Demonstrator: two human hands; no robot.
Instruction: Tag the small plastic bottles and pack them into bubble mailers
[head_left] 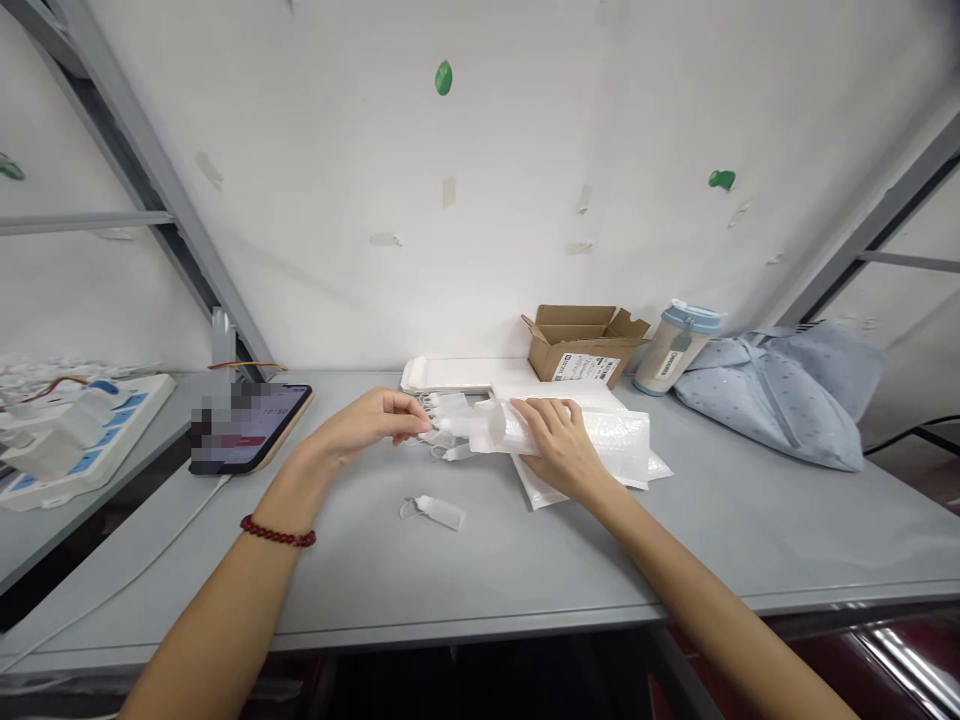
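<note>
My right hand (561, 447) is wrapped over a white bubble-wrap bag (622, 440), whose open end faces left. At that opening, the pinched fingertips of my left hand (379, 418) hold the ring end of a small translucent bottle (459, 427); its other end reaches the bag's mouth. Several similar bottles with wire rings lie just behind and below it, partly covered by it. One loose bottle (442, 512) lies on its side on the grey table (360, 580), nearer to me. More flat bubble-wrap bags (541, 490) lie under my right hand.
At the back stand an open cardboard box (574, 350) and a blue-lidded cup (677, 345). A light blue cloth bag (780, 395) lies at the right. To the left are a phone (259, 430) with a white cable and a power strip (105, 435). A white flat package (465, 372) lies near the wall.
</note>
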